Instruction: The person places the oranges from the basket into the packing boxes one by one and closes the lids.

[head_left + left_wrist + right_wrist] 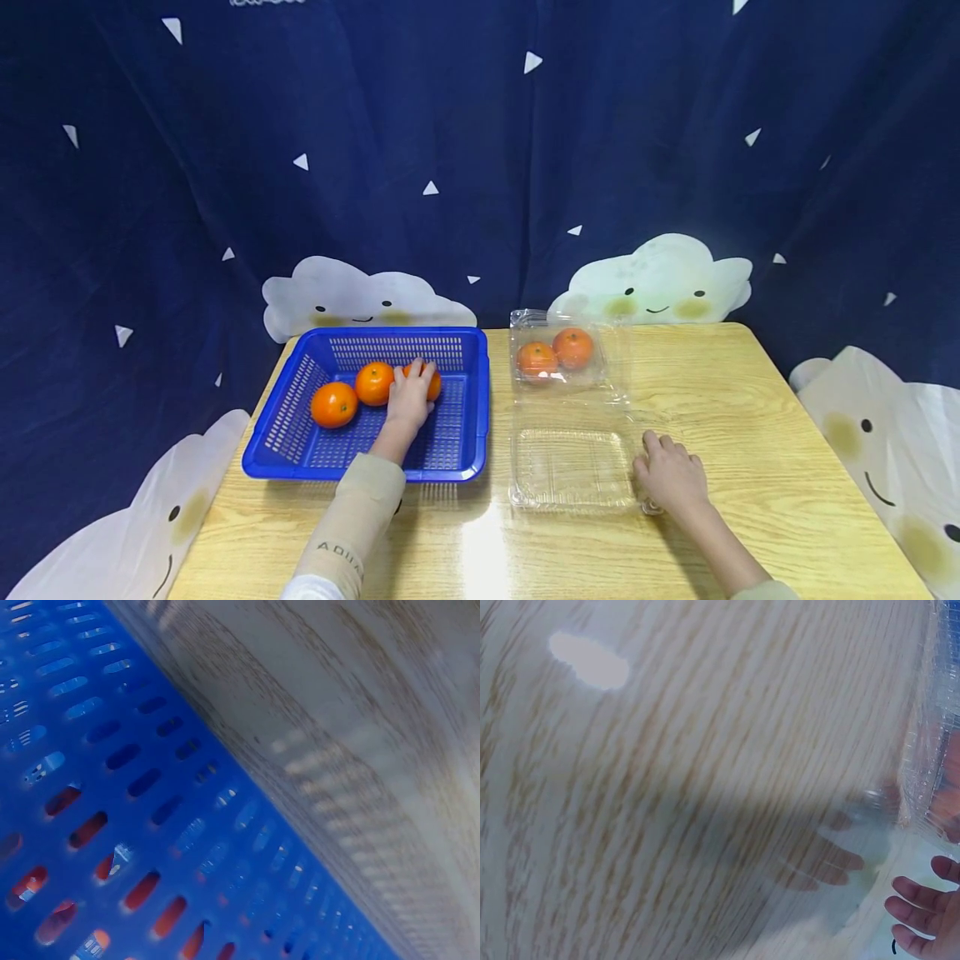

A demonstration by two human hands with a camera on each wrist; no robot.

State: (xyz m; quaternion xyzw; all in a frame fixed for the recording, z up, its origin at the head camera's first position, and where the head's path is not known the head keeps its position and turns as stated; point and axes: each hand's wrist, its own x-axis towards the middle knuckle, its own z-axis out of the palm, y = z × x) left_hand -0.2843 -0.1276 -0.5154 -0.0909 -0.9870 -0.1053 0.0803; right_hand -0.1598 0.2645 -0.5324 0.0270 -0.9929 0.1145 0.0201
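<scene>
In the blue basket (255,454), my left hand (409,398) has its fingers curled over an orange (435,387) on the right, partly covered by the hand. Two more oranges lie to its left, a middle orange (374,383) and a front-left orange (333,405). A clear plastic clamshell box (573,504) lies unfolded right of the basket. Its back half contains two oranges, one at the left (537,361) and one at the right (573,348). My right hand (672,475) is beside the front half's right edge, fingers loosely bent and holding nothing.
Basket and box stand on a light wooden table (757,500). Behind them hangs a dark blue curtain (420,108) with white triangles and cloud faces. In the left wrist view, the slotted basket wall (187,817) fills the lower left.
</scene>
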